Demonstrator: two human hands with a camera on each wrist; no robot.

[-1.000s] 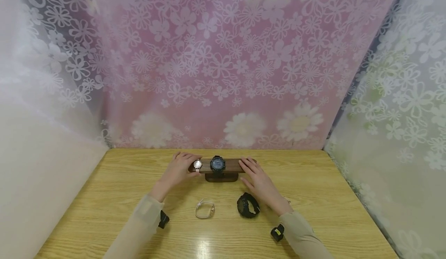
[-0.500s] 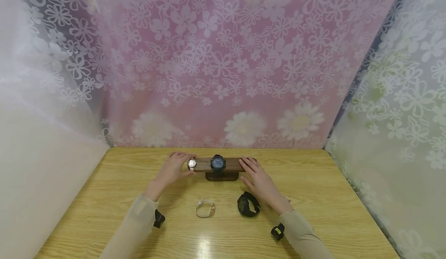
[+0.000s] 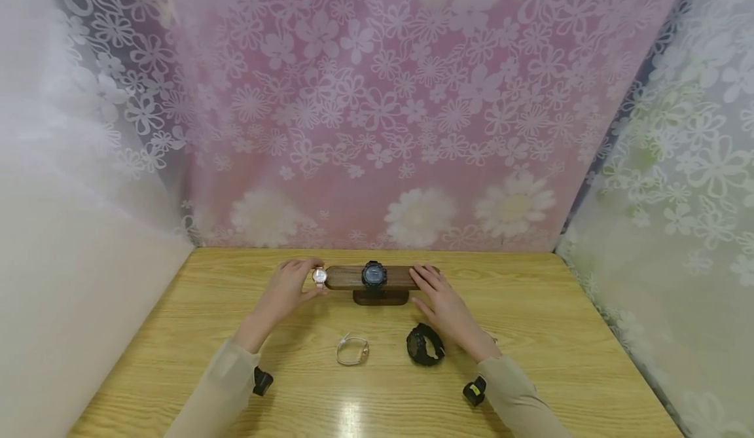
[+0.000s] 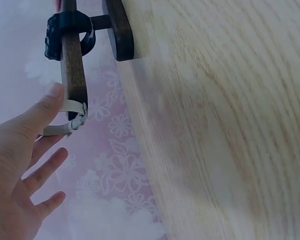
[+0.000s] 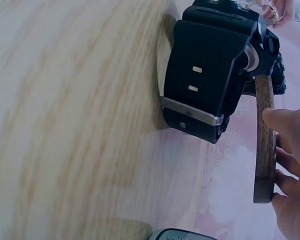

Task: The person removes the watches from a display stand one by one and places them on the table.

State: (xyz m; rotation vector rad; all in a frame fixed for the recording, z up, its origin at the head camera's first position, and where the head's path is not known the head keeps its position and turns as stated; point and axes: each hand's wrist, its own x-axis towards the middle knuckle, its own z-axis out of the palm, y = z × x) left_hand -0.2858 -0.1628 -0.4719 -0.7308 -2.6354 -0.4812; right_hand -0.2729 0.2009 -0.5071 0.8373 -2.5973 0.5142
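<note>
My left hand [image 3: 281, 294] pinches a small white-strapped wristwatch [image 3: 319, 277] between thumb and fingers at the left end of a dark wooden watch stand [image 3: 343, 278]. In the left wrist view the watch's strap [image 4: 72, 106] forms a loop right at the tip of the bar [image 4: 74, 82], its dial side turned away. My right hand [image 3: 450, 310] grips the bar's right end, thumb in front and fingers behind, as the right wrist view also shows. A chunky black watch [image 3: 374, 274] is strapped round the middle of the bar.
On the wooden table [image 3: 283, 392] in front of the stand lie a slim pale-banded watch [image 3: 352, 351] and a large black watch [image 3: 417, 344]. Part of another watch [image 5: 182, 235] shows at the bottom of the right wrist view. A pink flowered curtain [image 3: 353, 130] hangs behind.
My left hand has drawn the white-strapped watch leftwards along the bar to its end. The right hand keeps its grip on the stand. The head view has shifted slightly.
</note>
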